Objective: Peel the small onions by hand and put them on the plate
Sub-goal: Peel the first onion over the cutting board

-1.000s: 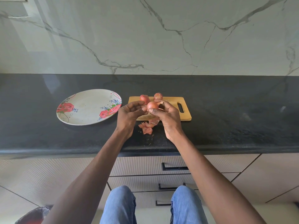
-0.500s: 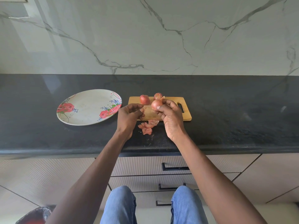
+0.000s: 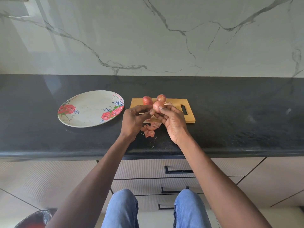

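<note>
Counter [image 3: 230,129]: three onions [image 3: 158,106], one plate [image 3: 85,119]

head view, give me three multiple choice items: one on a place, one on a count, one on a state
1. Where do the peels lie?
A. on the plate
B. on the counter in front of the board
C. on the floor

2. How many onions are in view?
A. three
B. five
C. one

3. The plate holds
A. two onions
B. peels
C. nothing

Key: 1 B, the peels sit on the counter near the board. 2 A, two on the board, one held in the right hand while the left hand picks at its skin. 3 C, its face is bare.
</note>
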